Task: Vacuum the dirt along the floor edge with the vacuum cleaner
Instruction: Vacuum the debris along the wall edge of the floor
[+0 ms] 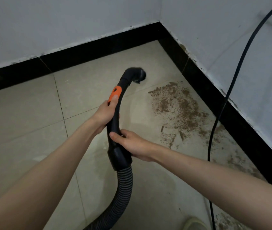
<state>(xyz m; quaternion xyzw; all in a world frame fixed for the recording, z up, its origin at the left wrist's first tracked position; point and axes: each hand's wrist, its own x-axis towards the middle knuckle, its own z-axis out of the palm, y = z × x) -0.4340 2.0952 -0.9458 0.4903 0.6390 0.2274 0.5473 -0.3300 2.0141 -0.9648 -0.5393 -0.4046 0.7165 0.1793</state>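
In the near middle, gripping the black vacuum handle [115, 113] with both hands: left hand [104, 113] farther up (thumb on the orange patch), right hand [132, 143] clasping nearer the ribbed hose [123, 188]. Holding the nozzle [137, 74] above the tiles, left of the brown dirt [178, 110] lying along the right baseboard [214, 90].

Two hands, left hand [104, 112] and right hand [132, 143], one vacuum handle [115, 117], one ribbed hose [123, 188], one black cable [221, 105], one dirt patch [178, 107], one shoe tip [194, 224]
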